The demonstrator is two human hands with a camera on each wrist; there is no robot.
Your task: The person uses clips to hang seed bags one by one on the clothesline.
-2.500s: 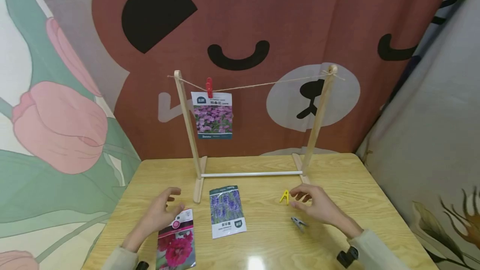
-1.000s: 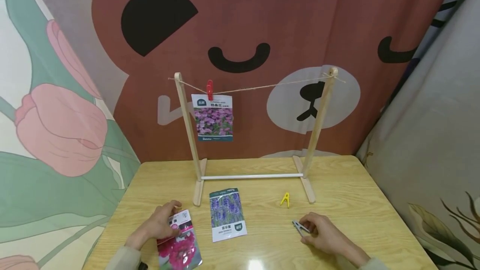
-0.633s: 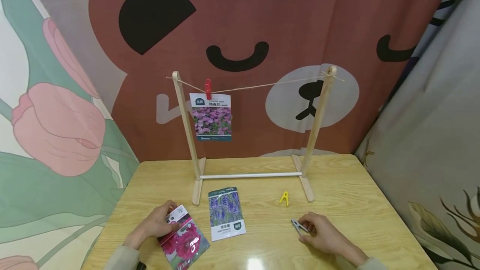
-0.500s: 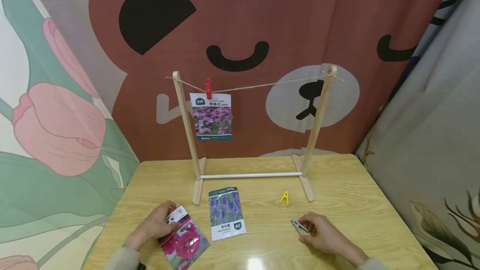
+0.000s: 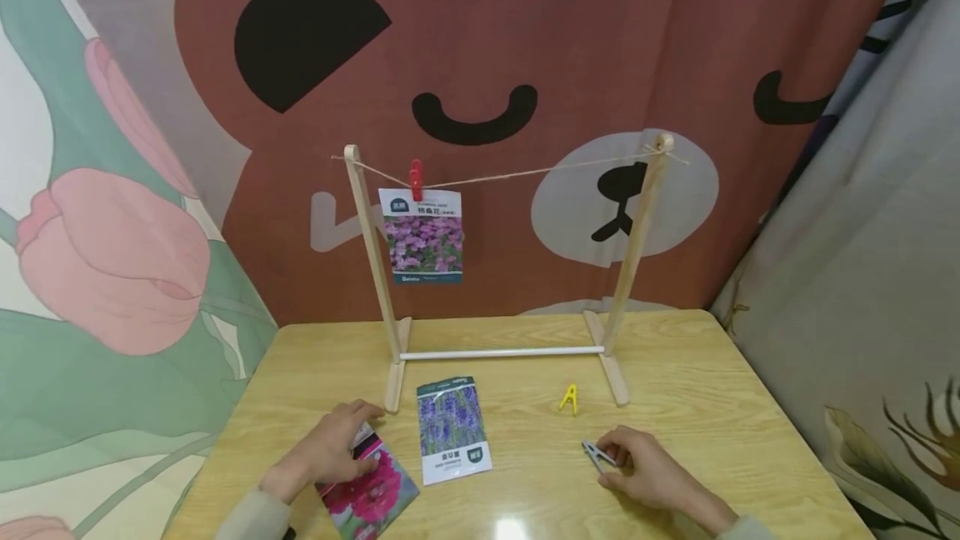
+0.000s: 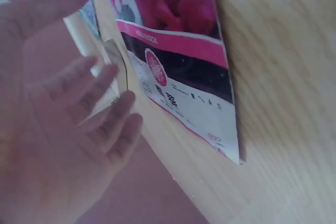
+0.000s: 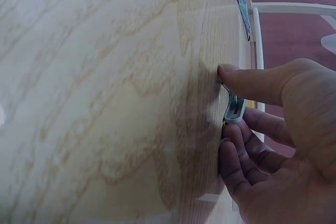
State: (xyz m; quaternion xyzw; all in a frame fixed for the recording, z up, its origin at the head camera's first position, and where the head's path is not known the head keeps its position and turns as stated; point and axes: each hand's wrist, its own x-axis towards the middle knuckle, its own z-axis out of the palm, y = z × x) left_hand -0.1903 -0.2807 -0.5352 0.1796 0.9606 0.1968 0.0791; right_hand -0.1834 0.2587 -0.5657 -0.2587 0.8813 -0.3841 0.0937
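Note:
My left hand (image 5: 330, 446) hovers over the pink-flower seed packet (image 5: 378, 492), covering its upper left part in the head view. In the left wrist view the fingers (image 6: 107, 124) are spread and loosely bent, apart from the packet's white end. On the table's right side, my right hand (image 5: 637, 465) pinches a grey clothespin (image 5: 599, 456) between thumb and fingers, low at the tabletop. The right wrist view shows this clothespin (image 7: 235, 109) between thumb and fingertips. A yellow clothespin (image 5: 569, 399) stands just beyond. Between the hands lies a lavender seed packet (image 5: 453, 430).
A wooden stand (image 5: 633, 248) with a white crossbar (image 5: 502, 352) rises at the back of the table (image 5: 690, 382). Its sagging string (image 5: 517, 175) bears a purple-flower seed packet (image 5: 424, 240), held by a red clothespin (image 5: 417, 180). Printed curtains hang behind.
My right hand has moved down from beside the yellow clothespin to the grey one and pinched it. My left hand turned the pink-flower packet aslant, then let it go.

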